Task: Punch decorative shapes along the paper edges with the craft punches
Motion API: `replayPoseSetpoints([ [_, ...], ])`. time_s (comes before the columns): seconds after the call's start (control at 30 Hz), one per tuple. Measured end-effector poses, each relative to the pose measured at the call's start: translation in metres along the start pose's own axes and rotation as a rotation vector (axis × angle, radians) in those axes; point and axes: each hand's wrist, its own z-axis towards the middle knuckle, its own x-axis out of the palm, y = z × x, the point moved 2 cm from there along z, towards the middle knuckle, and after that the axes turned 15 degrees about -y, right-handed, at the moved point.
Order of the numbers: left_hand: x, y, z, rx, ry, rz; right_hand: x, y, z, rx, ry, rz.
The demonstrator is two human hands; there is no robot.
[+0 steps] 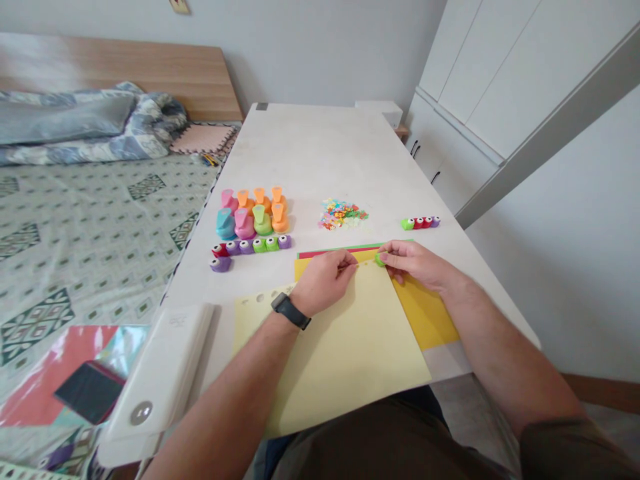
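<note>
A pale yellow sheet of paper [340,353] lies in front of me, with punched holes along its top edge. My left hand [327,277] pinches that edge between thumb and fingers, a dark watch on the wrist. At the sheet's top right corner, my right hand [413,263] grips a small green craft punch [380,259], partly hidden by the fingers. Beneath is a darker yellow sheet [430,313], with red and green sheets peeking out behind. Past my hands sits a pile of small coloured paper cut-outs [343,215].
Large craft punches [253,217] stand in two rows at left, with a row of small punches [250,245] before them. More small punches [421,223] are at right. A white machine [165,373] lies at the table's left edge, beside a bed [115,240].
</note>
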Motion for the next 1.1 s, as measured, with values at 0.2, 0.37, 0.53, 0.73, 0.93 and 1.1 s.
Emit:
replayPoseSetpoints([
  [0.2,-0.006,-0.006,0.004,-0.022,-0.004,0.035,-0.004,0.004,-0.001,-0.044,-0.009,0.001],
  [0.37,-0.014,-0.014,0.006,-0.039,-0.018,0.07,-0.004,0.007,-0.003,-0.063,0.002,0.031],
  [0.53,-0.014,-0.022,0.007,-0.091,-0.021,0.086,-0.007,0.006,-0.001,-0.1,-0.008,0.012],
  [0.73,-0.012,-0.031,0.008,-0.202,-0.013,0.067,-0.007,0.008,-0.001,-0.112,-0.001,0.082],
  [0.93,-0.003,-0.027,0.004,-0.259,-0.016,0.012,-0.004,0.007,-0.002,-0.084,-0.043,0.11],
  [1.1,0.006,-0.021,0.0,-0.258,-0.007,-0.034,-0.002,0.004,-0.001,-0.074,-0.084,0.089],
])
